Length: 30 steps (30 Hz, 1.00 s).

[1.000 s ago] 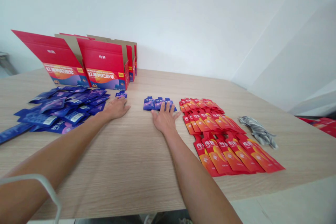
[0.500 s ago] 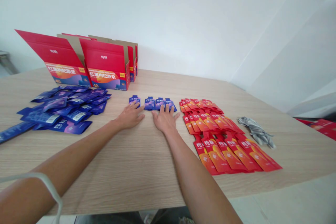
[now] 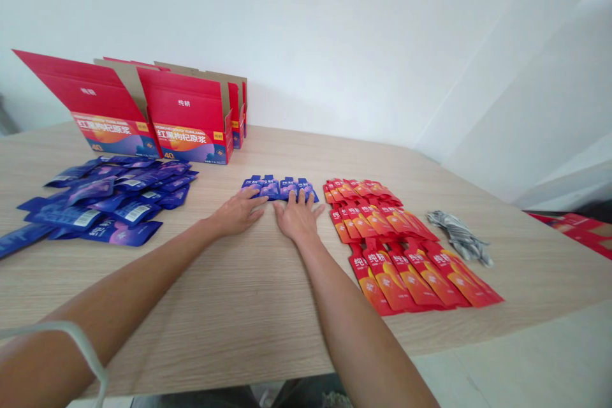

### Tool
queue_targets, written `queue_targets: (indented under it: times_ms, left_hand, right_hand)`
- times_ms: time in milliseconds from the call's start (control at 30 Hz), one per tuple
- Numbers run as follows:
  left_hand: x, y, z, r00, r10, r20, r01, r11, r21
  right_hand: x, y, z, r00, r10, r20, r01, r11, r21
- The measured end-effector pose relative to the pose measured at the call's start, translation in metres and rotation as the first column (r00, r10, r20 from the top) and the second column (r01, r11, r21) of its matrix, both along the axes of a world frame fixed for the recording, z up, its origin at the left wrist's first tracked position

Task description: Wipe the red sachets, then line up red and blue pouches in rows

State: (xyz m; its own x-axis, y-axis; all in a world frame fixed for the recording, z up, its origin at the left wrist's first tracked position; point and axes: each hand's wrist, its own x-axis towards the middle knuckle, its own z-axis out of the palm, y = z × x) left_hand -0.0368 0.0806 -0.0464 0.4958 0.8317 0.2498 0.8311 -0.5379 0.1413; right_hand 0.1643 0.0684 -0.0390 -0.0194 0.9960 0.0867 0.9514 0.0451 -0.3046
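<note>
Several small blue-purple pouches (image 3: 270, 187) with short necks lie side by side in a row on the table. My left hand (image 3: 239, 211) rests on the left end of this row, fingers stretched over the leftmost pouch. My right hand (image 3: 297, 213) lies flat with fingers spread, its fingertips on the pouches at the right end. To the right, red-orange pouches (image 3: 387, 271) are laid out in three overlapping rows. A loose heap of blue pouches (image 3: 115, 197) is on the left, some with barcode sides up.
Red printed cartons (image 3: 186, 118) with raised flaps stand at the back left, against the wall. A grey-and-white striped glove or cloth (image 3: 459, 236) lies right of the red rows. A white cord (image 3: 79, 341) crosses my left forearm. Red packaging (image 3: 576, 229) shows beyond the table's right edge.
My left hand has slid the leftmost blue pouch rightward, closing the gap to the others. My right hand stays on the right end of the row. The view has shifted slightly.
</note>
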Motion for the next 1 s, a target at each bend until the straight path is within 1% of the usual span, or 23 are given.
queue_targets:
  times_ms: [300,467,567,667,767,867,1000]
  left_hand:
    - [0.000,0.002,-0.004,0.999,0.008,0.033,-0.009,1.000,0.019]
    - [0.007,0.002,0.003,0.989,0.144,-0.026,-0.145,0.989,-0.029]
    - [0.015,0.007,0.010,0.983,0.172,-0.060,-0.176,0.982,-0.073]
    - [0.021,0.014,0.016,0.982,0.167,-0.084,-0.176,0.978,-0.112]
    - [0.022,0.020,0.019,0.987,0.142,-0.071,-0.149,0.983,-0.108]
    - [0.018,0.026,0.018,0.993,0.110,-0.051,-0.115,0.987,-0.108]
    - [0.009,0.035,0.012,0.997,0.078,0.008,-0.077,0.989,-0.129]
  right_hand:
    - [-0.001,0.002,-0.001,1.000,-0.013,-0.011,0.013,1.000,-0.009]
    - [-0.001,0.001,0.000,0.998,-0.063,-0.024,0.063,0.998,0.007]
    - [-0.002,0.000,0.001,0.995,-0.098,-0.035,0.097,0.995,-0.009]
    - [-0.002,0.001,0.000,0.995,-0.093,-0.032,0.092,0.995,-0.024]
    - [-0.002,0.002,-0.001,0.996,-0.089,-0.025,0.088,0.996,-0.018]
    - [-0.002,0.002,-0.001,0.996,-0.088,-0.012,0.088,0.996,-0.020]
    - [-0.001,0.002,-0.001,0.997,-0.076,-0.003,0.076,0.997,-0.010]
